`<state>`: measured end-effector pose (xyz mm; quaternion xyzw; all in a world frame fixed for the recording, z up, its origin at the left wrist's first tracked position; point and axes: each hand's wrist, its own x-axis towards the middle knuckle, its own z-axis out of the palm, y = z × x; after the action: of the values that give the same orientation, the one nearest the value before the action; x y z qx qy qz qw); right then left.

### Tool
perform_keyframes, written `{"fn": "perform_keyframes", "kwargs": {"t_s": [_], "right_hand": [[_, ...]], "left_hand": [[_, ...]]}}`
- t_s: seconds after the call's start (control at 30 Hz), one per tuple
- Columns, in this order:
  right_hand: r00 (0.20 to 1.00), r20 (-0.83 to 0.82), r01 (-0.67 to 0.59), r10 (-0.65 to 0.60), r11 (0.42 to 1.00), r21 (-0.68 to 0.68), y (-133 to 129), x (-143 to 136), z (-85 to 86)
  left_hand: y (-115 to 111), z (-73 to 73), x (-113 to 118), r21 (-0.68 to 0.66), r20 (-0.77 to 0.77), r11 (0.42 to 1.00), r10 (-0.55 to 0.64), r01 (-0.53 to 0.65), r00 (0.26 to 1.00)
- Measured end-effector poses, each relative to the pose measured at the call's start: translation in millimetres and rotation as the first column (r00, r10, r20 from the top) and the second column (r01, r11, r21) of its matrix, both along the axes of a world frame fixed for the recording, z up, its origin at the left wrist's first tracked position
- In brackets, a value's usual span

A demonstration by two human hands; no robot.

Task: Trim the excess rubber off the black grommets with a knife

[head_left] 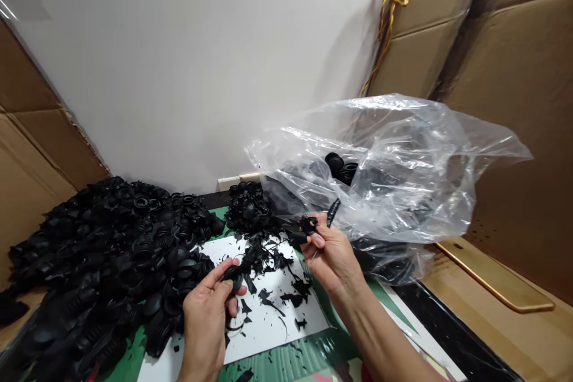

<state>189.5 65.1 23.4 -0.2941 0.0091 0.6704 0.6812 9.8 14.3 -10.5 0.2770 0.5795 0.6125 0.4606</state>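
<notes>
My left hand (206,316) is closed, with thumb and fingers pinching a round black rubber part (233,279) above a white sheet (255,343). To its right, my right hand (331,256) is closed on a slim tool with a black ribbed handle (333,212). The tool's working end is too unclear to name. Ragged black scrap (308,225) is at the fingertips of this hand. Thin black trimmings (293,298) lie scattered over the sheet between and beneath both hands. The two hands are apart.
A large heap of black rubber parts (134,239) covers the left side, with a smaller black pile (250,206) behind the sheet. At right stands a clear plastic bag (416,191) with black parts inside. A gold phone-like slab (496,277) lies beyond it. Cardboard (514,101) flanks the space.
</notes>
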Motion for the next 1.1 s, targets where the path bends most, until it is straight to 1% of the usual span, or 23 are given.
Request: {"fn": "perform_keyframes", "kwargs": {"t_s": [0.07,0.1,0.13,0.17,0.2,0.23,0.27,0.3,0.33,0.37,0.4,0.43,0.47,0.57,0.6,0.7,0.77,0.83,0.9,0.93,0.97,1.03,1.1], "right_hand": [[0.991,0.126,0.050,-0.054,0.998,0.038,0,1,-6.0],[0.971,0.228,0.054,-0.070,0.995,0.078,0,1,-9.8],[0.934,0.351,0.021,-0.064,0.992,0.125,-1,-1,-14.0],[0.874,0.486,-0.057,-0.032,0.984,0.167,-3,-4,-18.0],[0.783,0.622,-0.173,0.018,0.966,0.190,-4,-8,-21.7],[0.660,0.748,-0.310,0.069,0.932,0.188,-7,-13,-24.8],[0.516,0.851,-0.438,0.097,0.884,0.165,-9,-17,-27.4],[0.370,0.924,-0.535,0.094,0.835,0.130,-12,-22,-29.4],[0.240,0.969,-0.595,0.063,0.798,0.096,-14,-26,-30.9],[0.138,0.990,-0.626,0.025,0.777,0.068,-16,-29,-31.9],[0.073,0.997,-0.636,-0.010,0.770,0.054,-18,-32,-32.7],[0.048,0.998,-0.638,-0.037,0.768,0.059,-20,-34,-33.5],[0.057,0.997,-0.637,-0.056,0.767,0.080,-21,-36,-34.3],[0.154,0.982,-0.636,-0.112,0.749,0.185,-24,-42,-37.8],[0.165,0.978,-0.633,-0.131,0.747,0.206,-25,-45,-39.2],[0.129,0.973,-0.615,-0.191,0.754,0.230,-27,-52,-42.2],[0.139,0.960,-0.591,-0.244,0.757,0.278,-26,-50,-41.7],[0.191,0.944,-0.515,-0.268,0.791,0.329,-23,-42,-39.9],[0.238,0.939,-0.388,-0.247,0.862,0.325,-18,-32,-38.3],[0.246,0.942,-0.345,-0.229,0.887,0.306,-16,-28,-38.0],[0.245,0.948,-0.337,-0.203,0.899,0.280,-14,-25,-38.1],[0.223,0.965,-0.395,-0.141,0.892,0.221,-11,-23,-39.2],[0.207,0.976,-0.487,-0.073,0.857,0.167,-11,-25,-40.6]], "left_hand": [[1,-1.1,1,0.056,-0.025,0.993,0.110,-0.108,0.994],[1,-1.7,1,0.067,-0.034,0.990,0.129,-0.126,0.991],[1,-2.3,1,0.064,-0.047,0.990,0.126,-0.123,0.991],[1,-3.0,0,0.053,-0.063,0.993,0.107,-0.104,0.992],[0,-3.6,0,0.041,-0.080,0.996,0.085,-0.082,0.993],[-1,-4.1,-1,0.035,-0.095,0.997,0.068,-0.065,0.993],[-1,-4.6,-2,0.036,-0.104,0.998,0.061,-0.057,0.993],[-2,-5.1,-3,0.038,-0.107,0.998,0.059,-0.055,0.993],[-2,-5.4,-3,0.039,-0.106,0.998,0.058,-0.054,0.993],[-3,-5.7,-4,0.037,-0.103,0.998,0.054,-0.051,0.993],[-3,-5.9,-4,0.034,-0.101,0.998,0.052,-0.048,0.994],[-4,-6.0,-4,0.031,-0.101,0.998,0.049,-0.046,0.994],[-4,-6.1,-4,0.028,-0.104,0.999,0.046,-0.044,0.993],[-5,-6.8,-3,0.031,-0.124,0.999,0.018,-0.014,0.992],[-5,-7.3,-3,0.036,-0.131,0.999,0.002,0.003,0.991],[-5,-9.1,-5,0.052,-0.155,0.997,-0.044,0.053,0.987],[-4,-10.1,-8,0.059,-0.175,0.998,-0.006,0.017,0.984],[-3,-10.4,-10,0.058,-0.174,0.995,0.089,-0.080,0.981],[-2,-10.1,-11,0.049,-0.152,0.986,0.163,-0.157,0.975],[-2,-9.8,-10,0.047,-0.144,0.986,0.163,-0.157,0.976],[-2,-9.4,-9,0.047,-0.137,0.988,0.151,-0.146,0.979],[-2,-8.6,-7,0.055,-0.130,0.993,0.115,-0.108,0.985],[-3,-8.1,-6,0.062,-0.126,0.993,0.109,-0.101,0.986]]}}
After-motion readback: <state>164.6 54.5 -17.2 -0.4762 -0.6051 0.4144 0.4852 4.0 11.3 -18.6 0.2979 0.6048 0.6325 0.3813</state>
